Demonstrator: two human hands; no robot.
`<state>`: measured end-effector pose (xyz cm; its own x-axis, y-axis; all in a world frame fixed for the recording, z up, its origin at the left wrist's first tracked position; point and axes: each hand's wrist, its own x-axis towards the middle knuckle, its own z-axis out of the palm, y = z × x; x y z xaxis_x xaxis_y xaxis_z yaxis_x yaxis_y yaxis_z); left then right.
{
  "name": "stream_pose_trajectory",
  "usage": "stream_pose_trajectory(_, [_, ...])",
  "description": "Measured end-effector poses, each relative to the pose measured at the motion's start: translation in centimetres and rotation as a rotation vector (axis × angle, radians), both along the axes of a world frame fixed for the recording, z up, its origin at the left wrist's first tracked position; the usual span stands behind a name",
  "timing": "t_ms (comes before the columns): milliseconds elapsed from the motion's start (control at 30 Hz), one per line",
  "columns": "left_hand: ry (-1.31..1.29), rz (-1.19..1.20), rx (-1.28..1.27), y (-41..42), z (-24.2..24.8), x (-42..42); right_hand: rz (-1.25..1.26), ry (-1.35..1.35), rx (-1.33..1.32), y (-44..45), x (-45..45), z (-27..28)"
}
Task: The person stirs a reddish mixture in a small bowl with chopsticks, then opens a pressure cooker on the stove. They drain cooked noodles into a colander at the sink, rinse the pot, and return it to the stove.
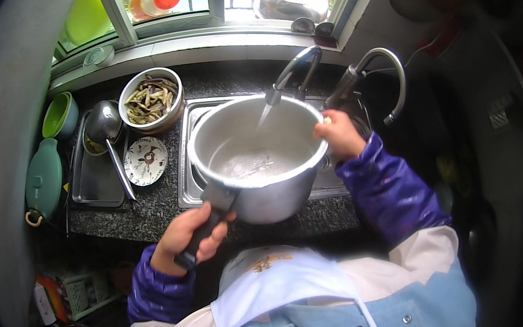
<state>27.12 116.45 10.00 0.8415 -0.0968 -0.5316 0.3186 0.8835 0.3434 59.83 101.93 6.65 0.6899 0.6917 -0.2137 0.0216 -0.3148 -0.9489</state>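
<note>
A large metal pot (pixel 266 195) is held tilted over the stainless steel sink (pixel 187 187). My left hand (pixel 196 236) grips its long black handle (pixel 204 230). On the far right of the rim, my right hand (pixel 340 132) holds the pot's side, its fingers closed around what seems a small grip mostly hidden by them. Water runs from the curved chrome faucet (pixel 285 76) into the pot, and a shallow pool shines on its bottom.
Left of the sink stand a white bowl (pixel 178 113) of cut eggplant strips, a patterned plate (pixel 146 161), and a metal tray (pixel 98 193) with a ladle (pixel 106 128). Green bowls (pixel 59 116) sit by the wall. A second curved tap (pixel 392 68) rises at right, below the window sill (pixel 163 51).
</note>
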Motion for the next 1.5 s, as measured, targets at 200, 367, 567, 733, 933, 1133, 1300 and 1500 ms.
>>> stream_pose_trajectory(200, [-0.023, 0.124, 0.111, 4.2, -1.8, 2.3, -0.101, -0.216, -0.099, 7.5, 1.7, 0.1])
stream_pose_trajectory(367, [0.146, 0.107, 0.232, 1.8, 1.9, -2.1, 0.003, -0.086, -0.055, 5.5, -3.0, -3.4])
stream_pose_trajectory(567, [0.04, 0.063, -0.1, 2.9, 1.2, 2.5, -0.039, -0.004, -0.137, 2.4, 1.6, -0.6])
stream_pose_trajectory(733, [-0.004, 0.157, -0.076, 3.3, 0.5, 1.7, -0.016, -0.051, -0.185, 7.9, 1.7, -2.3])
stream_pose_trajectory(933, [-0.05, 0.091, -0.088, 0.7, 0.3, -2.0, 0.01, 0.025, -0.104, 4.0, -2.1, -4.7])
stream_pose_trajectory(1133, [-0.007, 0.144, -0.111, 2.5, -0.5, 2.1, -0.14, -0.071, -0.153, 6.8, 1.6, -4.8])
stream_pose_trajectory(1300, [0.054, 0.174, 0.091, -0.1, 1.0, -1.8, 0.004, 0.086, 0.018, 6.2, -3.4, -6.4])
stream_pose_trajectory(1500, [0.061, 0.07, 0.351, -0.2, 0.2, 1.4, -0.104, 0.094, 0.153, 4.6, -0.5, -7.4])
